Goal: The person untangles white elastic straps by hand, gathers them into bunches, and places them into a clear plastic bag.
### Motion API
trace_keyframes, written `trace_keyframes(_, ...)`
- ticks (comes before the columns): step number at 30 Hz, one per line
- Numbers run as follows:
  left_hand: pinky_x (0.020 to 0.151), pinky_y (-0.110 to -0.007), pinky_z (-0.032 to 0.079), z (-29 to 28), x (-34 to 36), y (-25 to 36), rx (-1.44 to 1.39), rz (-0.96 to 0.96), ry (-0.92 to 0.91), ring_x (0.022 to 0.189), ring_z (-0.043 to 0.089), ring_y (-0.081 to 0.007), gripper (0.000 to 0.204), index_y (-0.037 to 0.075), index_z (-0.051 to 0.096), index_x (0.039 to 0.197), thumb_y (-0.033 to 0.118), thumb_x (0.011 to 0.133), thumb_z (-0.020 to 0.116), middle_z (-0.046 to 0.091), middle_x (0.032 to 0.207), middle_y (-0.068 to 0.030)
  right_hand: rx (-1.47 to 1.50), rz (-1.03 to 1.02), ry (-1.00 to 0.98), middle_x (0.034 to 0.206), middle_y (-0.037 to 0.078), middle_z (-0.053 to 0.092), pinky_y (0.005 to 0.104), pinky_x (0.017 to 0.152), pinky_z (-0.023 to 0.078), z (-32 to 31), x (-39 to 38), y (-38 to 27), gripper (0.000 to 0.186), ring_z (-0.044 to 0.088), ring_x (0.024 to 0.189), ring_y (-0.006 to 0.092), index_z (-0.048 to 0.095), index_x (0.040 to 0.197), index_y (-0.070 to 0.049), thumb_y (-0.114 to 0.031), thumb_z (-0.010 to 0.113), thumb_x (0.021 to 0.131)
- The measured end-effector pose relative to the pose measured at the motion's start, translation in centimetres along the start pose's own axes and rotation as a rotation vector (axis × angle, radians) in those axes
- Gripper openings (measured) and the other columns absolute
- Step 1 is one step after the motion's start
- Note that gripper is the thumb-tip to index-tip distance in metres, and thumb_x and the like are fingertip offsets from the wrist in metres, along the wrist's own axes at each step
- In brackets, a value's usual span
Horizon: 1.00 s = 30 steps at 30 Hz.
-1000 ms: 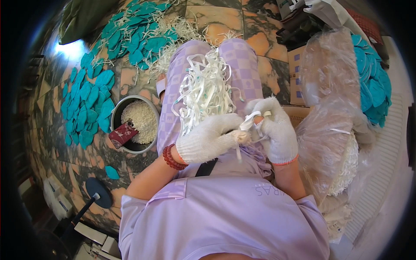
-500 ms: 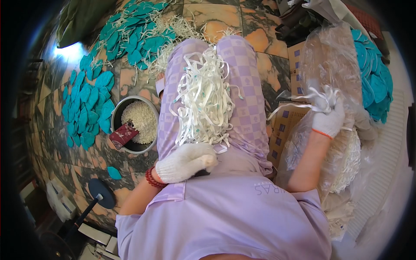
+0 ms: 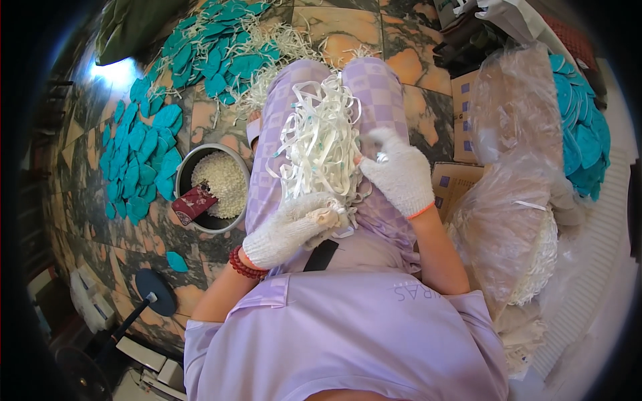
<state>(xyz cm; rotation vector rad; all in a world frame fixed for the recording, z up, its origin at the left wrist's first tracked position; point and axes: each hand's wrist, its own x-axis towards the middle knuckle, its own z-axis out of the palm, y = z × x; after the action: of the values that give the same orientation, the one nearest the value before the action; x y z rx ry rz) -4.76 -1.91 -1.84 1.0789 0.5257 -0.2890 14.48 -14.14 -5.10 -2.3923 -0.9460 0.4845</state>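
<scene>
A tangled heap of white flat straps with small teal bits (image 3: 317, 127) lies on my lilac checked trousers (image 3: 378, 93). My left hand (image 3: 287, 230), in a white knit glove, rests at the near end of the heap with its fingers curled closed; whatever they hold is hidden. At the heap's right side my right hand (image 3: 398, 174), also gloved, touches the straps with thumb and forefinger apart and the other fingers bent.
Teal flat pieces (image 3: 144, 154) lie on the marble floor at left, near a bowl (image 3: 184, 177) of small white pieces with a maroon patterned item. At right are cartons (image 3: 448, 187), plastic bags (image 3: 501, 200) and more teal pieces (image 3: 582, 134). A black stand (image 3: 152, 291) stands lower left.
My right hand went out over the plastic bags with white straps and is now back left at the heap without them. My left hand dropped toward my waist, then rose slightly to the heap.
</scene>
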Motion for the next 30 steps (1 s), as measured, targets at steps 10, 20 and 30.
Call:
trace_keyframes(10, 0.059, -0.023, 0.04, -0.5, 0.7, 0.6, 0.154, 0.264, 0.1, 0.066, 0.044, -0.0071, 0.031, 0.005, 0.062, 0.11, 0.024, 0.088, 0.071, 0.048, 0.08, 0.0029, 0.716, 0.28, -0.174, 0.08, 0.003, 0.067, 0.0215, 0.056, 0.049, -4.2, -2.6, -1.5, 0.015, 0.06, 0.067, 0.0067, 0.069, 0.099, 0.001, -0.001, 0.062, 0.086)
trace_keyframes(20, 0.072, -0.039, 0.046, 3.1, 3.4, 4.3, 0.937, 0.751, 0.056, 0.083, 0.056, -0.0288, 0.009, 0.01, 0.063, 0.082, 0.016, 0.085, 0.068, 0.05, 0.086, -0.0088, 1.474, -0.148, -0.116, 0.067, 0.0, 0.052, 0.0224, 0.039, 0.043, -8.3, -5.7, -2.6, 0.02, 0.05, 0.051, 0.0066, 0.053, 0.083, -0.007, -0.02, 0.062, 0.094)
trace_keyframes(30, 0.078, -0.035, 0.047, 0.4, 3.0, 2.8, 0.687, 0.629, -0.175, 0.085, 0.055, -0.024, 0.021, 0.005, 0.063, 0.087, 0.021, 0.099, 0.055, 0.055, 0.089, -0.0083, 1.446, 0.233, 0.289, 0.072, 0.002, 0.052, 0.0242, 0.051, 0.046, -8.2, -4.8, 2.2, 0.025, 0.055, 0.06, 0.0102, 0.054, 0.095, -0.005, -0.028, 0.064, 0.092)
